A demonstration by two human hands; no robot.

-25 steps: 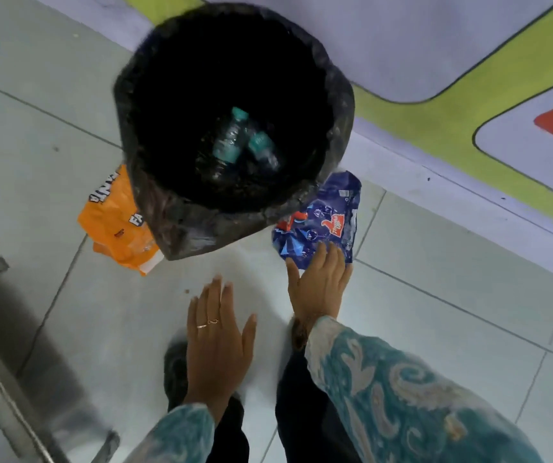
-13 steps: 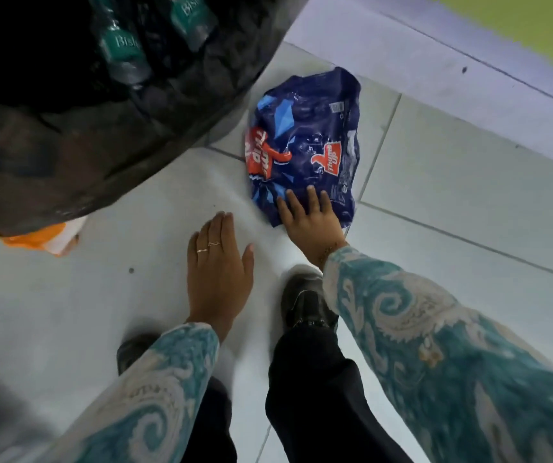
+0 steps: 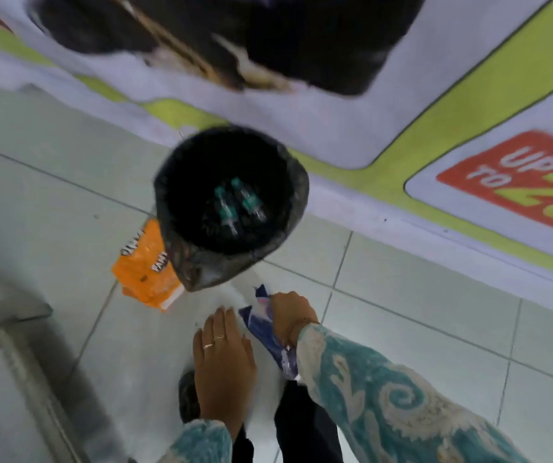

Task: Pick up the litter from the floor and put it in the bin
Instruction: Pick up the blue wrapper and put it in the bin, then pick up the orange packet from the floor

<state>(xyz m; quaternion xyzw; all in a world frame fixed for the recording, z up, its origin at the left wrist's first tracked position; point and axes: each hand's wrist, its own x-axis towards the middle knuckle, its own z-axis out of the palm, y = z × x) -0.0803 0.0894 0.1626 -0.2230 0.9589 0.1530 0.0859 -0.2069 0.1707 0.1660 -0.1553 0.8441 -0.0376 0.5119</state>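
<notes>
Bin: round, lined with a black bag that hangs crumpled over its rim and down the near side; stands on the pale tiled floor against the edge of a white, green and red printed banner. Contents visible: two clear bottles with teal labels, lying side by side at the bottom. Orange wrapper: flat on the floor at the bin's left, its right edge tucked under the overhanging bag; black and white lettering, not legible. Blue wrapper: off the floor, crumpled, gripped in the right hand; one end pokes up past the knuckles, the rest trails down toward the wrist and sleeve. Right hand: fingers curled closed around the blue wrapper, held just short of the bin's near side and below its rim; bangle at the wrist. Left hand: empty, palm down, fingers straight and close together, thumb slightly apart; two rings; held low over the floor just beside the right hand, touching nothing visible. Sleeves: teal with a cream paisley pattern. Dark trousers and one dark shoe below the hands. Grey metal frame at the left edge, blurred. Large dark shape at top of the banner, too blurred to identify.
</notes>
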